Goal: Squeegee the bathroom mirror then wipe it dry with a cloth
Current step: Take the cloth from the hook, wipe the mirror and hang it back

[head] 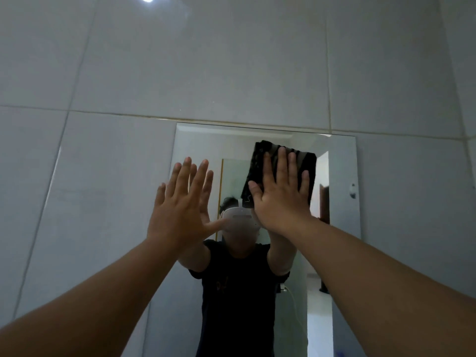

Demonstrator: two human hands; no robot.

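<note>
— Two hands up against the glass. What is each doing?

— Right hand [280, 194] lies flat, fingers spread, pressing a black cloth [307, 163] onto the mirror [340, 202]. Left hand [180, 204] is spread wide too, palm toward the glass, holding nothing; its reflection shows just behind the fingers. Whether the palm touches the glass, I cannot tell.

— Where does the cloth sit?

— Under and above the right hand, well to the right of the left hand, near the mirror's top edge.

— Which way does it run?

— It is a folded, roughly rectangular pad, long axis close to upright, leaning slightly to the right. The top edge pokes out above the fingertips and slopes down to the right.

— What stays hidden?

— The right palm covers the cloth's lower middle, so its bottom edge is mostly out of sight. Both forearms run out of the picture at the bottom. The mirror's lower part is cut off as well, and grey wall tiles [231, 60] fill everything above the hands.
</note>
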